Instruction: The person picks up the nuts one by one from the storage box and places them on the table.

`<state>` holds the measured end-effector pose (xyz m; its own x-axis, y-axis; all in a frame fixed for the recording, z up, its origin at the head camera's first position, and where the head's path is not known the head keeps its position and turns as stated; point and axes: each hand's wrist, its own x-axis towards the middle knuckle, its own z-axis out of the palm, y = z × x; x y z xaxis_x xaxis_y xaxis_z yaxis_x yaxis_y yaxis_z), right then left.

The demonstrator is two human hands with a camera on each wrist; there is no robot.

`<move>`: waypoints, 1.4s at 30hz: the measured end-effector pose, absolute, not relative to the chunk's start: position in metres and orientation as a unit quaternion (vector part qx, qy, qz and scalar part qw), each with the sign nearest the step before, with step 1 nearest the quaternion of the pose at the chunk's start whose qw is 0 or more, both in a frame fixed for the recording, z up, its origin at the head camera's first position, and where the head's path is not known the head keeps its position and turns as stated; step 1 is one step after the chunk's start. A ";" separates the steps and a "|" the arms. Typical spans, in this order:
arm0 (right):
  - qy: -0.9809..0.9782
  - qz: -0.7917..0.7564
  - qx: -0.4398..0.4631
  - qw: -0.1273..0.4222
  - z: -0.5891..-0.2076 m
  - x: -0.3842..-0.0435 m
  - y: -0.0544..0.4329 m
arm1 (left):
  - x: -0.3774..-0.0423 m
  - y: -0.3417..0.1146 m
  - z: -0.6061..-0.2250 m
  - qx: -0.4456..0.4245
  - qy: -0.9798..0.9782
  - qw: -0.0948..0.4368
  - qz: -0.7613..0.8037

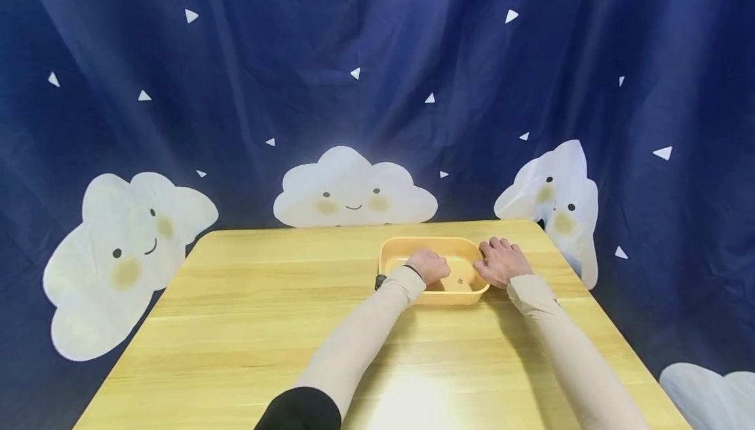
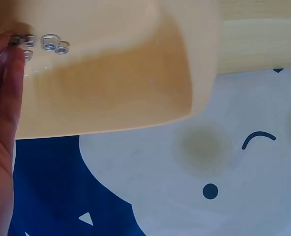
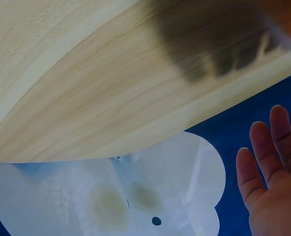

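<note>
My left hand [image 1: 429, 266] reaches down into a yellow plastic tray [image 1: 433, 298]. In the left wrist view, the thumb and fingertips of that hand pinch a small metal nut [image 2: 15, 40], which they partly cover. Several more nuts [image 2: 49, 43] lie close by on the tray floor. At the tray's right end is my right hand [image 1: 503, 263]; its thumb lies over the rim and its other fingers stay outside. In the right wrist view, these fingers are spread and slightly bent, while the grip on the rim is out of frame.
The tray stands toward the back right of a light wooden table [image 1: 236, 325]. Behind the table hangs a dark blue curtain [image 1: 377, 115] printed with white clouds and triangles. A shadow of the right hand falls on the wood near the table's edge.
</note>
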<state>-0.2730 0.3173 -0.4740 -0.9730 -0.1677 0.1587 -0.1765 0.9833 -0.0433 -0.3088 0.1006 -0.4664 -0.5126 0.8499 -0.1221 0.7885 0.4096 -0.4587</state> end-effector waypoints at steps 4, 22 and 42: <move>-0.993 0.030 0.086 0.078 -0.475 -0.272 0.317 | -0.308 0.099 -0.468 -0.479 -0.851 0.069 0.202; -0.991 0.042 0.090 0.093 -0.483 -0.268 0.320 | -0.319 0.091 -0.486 -0.435 -0.880 0.103 0.161; -0.993 0.036 0.082 0.075 -0.474 -0.270 0.315 | -0.318 0.087 -0.471 -0.461 -0.864 0.064 0.189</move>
